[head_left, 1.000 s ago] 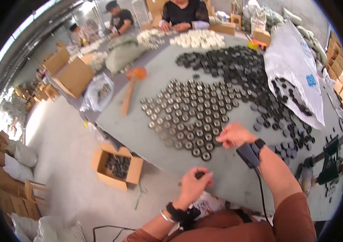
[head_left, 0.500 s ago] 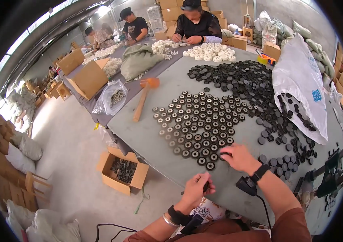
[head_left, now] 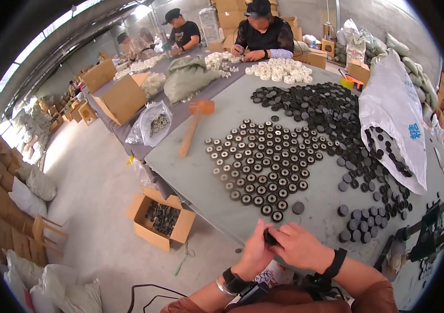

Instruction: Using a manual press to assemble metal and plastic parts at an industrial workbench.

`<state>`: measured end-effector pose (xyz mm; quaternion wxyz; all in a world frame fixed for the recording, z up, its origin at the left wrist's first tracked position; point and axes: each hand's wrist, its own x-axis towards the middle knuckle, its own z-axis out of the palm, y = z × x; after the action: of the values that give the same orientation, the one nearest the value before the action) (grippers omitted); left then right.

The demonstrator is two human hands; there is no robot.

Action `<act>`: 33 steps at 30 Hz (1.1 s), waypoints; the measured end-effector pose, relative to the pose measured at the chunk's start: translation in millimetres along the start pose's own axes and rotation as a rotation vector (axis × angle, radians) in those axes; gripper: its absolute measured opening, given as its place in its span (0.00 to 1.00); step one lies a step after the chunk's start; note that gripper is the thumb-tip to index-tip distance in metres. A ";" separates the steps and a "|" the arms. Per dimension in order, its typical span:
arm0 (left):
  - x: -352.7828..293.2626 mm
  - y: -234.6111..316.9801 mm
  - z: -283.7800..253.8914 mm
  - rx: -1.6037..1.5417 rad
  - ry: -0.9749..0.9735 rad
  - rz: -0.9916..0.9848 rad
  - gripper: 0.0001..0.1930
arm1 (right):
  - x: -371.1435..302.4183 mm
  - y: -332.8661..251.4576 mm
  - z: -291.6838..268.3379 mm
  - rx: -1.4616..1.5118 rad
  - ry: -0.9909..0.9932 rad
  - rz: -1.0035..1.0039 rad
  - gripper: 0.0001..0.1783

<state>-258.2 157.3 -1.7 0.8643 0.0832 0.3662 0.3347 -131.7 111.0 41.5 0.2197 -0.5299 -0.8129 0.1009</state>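
Close to the table's near edge my two hands meet over a small black round part (head_left: 270,237). My left hand (head_left: 255,250) is closed around it, and the fingers of my right hand (head_left: 301,246) pinch it from the other side; much of it is hidden. Just beyond my hands a single black disc (head_left: 298,207) lies flat on the grey table (head_left: 201,195). Left of that disc, many black wheels with metal centres (head_left: 272,177) spread out in close rows.
A mallet (head_left: 194,125) lies left of the wheels. Loose black caps (head_left: 318,107) are heaped behind them, beside a white sack (head_left: 394,120) spilling more. An open carton (head_left: 146,229) stands on the floor. Across the table a person (head_left: 261,39) handles white parts (head_left: 279,70).
My right hand has let go of a black disc beside the wheels and come back toward me. It now joins my left hand on the black part.
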 end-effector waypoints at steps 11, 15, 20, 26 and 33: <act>11.9 32.8 -17.1 0.635 0.132 0.418 0.10 | 26.6 81.5 -3.1 0.929 0.128 0.826 0.14; 13.2 29.8 -12.1 0.762 0.137 0.409 0.11 | 38.2 69.0 5.8 0.998 0.029 0.856 0.16; 12.8 27.3 1.2 0.899 0.056 0.363 0.15 | 46.0 66.2 16.5 0.899 0.045 0.872 0.12; 18.9 29.8 1.3 0.906 0.063 0.377 0.15 | 52.8 72.7 16.2 0.632 -0.060 0.803 0.13; 21.7 28.3 3.5 0.877 0.060 0.363 0.13 | 58.3 75.2 -2.6 0.508 -0.218 0.817 0.14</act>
<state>-259.4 193.1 -0.7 0.6642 0.4930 0.4773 0.2965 -89.0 195.0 28.5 0.1980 -0.7213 -0.5066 0.4288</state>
